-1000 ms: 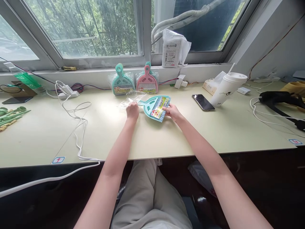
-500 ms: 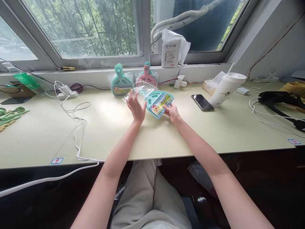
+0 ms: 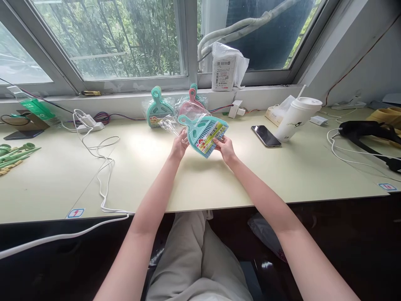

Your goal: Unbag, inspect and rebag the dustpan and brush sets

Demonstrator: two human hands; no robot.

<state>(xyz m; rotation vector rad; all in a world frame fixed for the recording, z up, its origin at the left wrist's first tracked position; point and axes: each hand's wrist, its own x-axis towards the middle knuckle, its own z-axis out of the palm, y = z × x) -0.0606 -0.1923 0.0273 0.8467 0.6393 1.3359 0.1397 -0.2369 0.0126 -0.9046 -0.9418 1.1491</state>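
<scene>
A teal dustpan and brush set with a printed label is tilted above the table, its handle toward the upper left. My right hand grips its lower right edge. At its left side, my left hand is closed on clear plastic wrapping, which hangs loose around the handle. Behind, wrapped teal sets and a wrapped pink set lean against the sill.
A phone and a white cup stand to the right, near a black strapped device. White cables cross the table's left part. Green sticks lie far left. A wrapped package sits on the sill.
My left hand has moved down and its fingers have closed on the plastic. The wrapping has slid off the handle, which now shows bare.
</scene>
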